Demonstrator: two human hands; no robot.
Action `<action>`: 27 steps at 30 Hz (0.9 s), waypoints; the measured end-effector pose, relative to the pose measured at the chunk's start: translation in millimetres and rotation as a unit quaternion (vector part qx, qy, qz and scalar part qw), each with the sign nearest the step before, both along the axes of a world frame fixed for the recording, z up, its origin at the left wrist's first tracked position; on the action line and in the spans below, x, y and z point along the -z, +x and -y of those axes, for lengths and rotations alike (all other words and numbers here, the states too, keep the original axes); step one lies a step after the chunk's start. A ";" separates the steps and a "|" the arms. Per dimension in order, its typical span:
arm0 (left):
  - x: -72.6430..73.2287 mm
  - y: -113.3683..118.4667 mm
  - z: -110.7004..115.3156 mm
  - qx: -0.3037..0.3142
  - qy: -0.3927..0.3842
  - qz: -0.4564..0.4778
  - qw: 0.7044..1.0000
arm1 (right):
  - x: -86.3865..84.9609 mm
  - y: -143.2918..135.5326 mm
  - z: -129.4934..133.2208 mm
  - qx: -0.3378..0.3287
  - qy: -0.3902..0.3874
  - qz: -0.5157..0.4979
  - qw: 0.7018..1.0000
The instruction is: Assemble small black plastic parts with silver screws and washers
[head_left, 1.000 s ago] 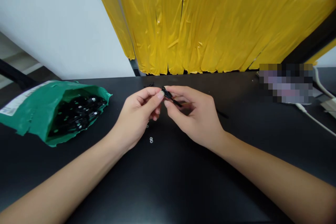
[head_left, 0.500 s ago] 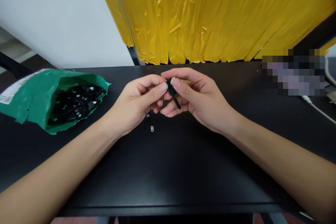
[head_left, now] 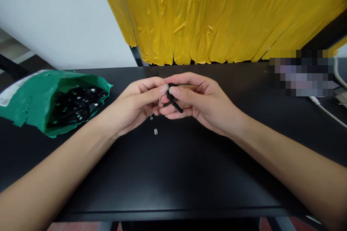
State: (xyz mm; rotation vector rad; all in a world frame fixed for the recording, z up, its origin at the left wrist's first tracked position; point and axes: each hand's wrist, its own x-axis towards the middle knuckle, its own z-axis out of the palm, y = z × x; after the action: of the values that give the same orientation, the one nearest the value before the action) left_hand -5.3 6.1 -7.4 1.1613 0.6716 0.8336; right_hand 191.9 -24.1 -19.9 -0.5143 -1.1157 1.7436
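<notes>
A small black part (head_left: 175,103) with a thin rod pointing down and right is pinched between both hands above the black table. My left hand (head_left: 145,95) grips its left side with thumb and fingers. My right hand (head_left: 193,95) holds its right side, thumb on top and the other fingers curled beneath. The fingers hide much of the part. Small light rings (head_left: 155,131) lie on the table below the hands, and another ring (head_left: 151,118) is close under my left fingers.
An open green bag (head_left: 35,97) full of black parts lies at the left on the black table (head_left: 173,173). Yellow plastic sheeting (head_left: 173,18) hangs behind. A blurred-out object (head_left: 306,77) and a white cable (head_left: 328,112) are at the right.
Both hands and the black part have shifted slightly left. The part is turned, and more of its rod shows, slanting down and right.
</notes>
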 end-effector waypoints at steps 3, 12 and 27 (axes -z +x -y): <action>-1.3 -0.9 0.7 -0.002 0.005 -0.010 1.000 | 0.7 0.5 0.3 -0.014 -0.003 -0.012 1.000; 2.1 -6.1 -3.3 -0.023 0.018 -0.042 0.999 | 4.9 -2.1 -1.0 -0.010 -0.016 -0.021 1.000; -3.0 -3.2 1.6 -0.013 -0.056 -0.039 0.998 | 4.0 2.7 -2.9 -0.030 -0.012 -0.005 0.999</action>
State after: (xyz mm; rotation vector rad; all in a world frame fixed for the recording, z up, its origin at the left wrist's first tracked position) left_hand -8.5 4.5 -4.5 1.0901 0.7894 0.7669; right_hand 194.6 -21.2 -23.9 -0.4896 -1.1143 1.8107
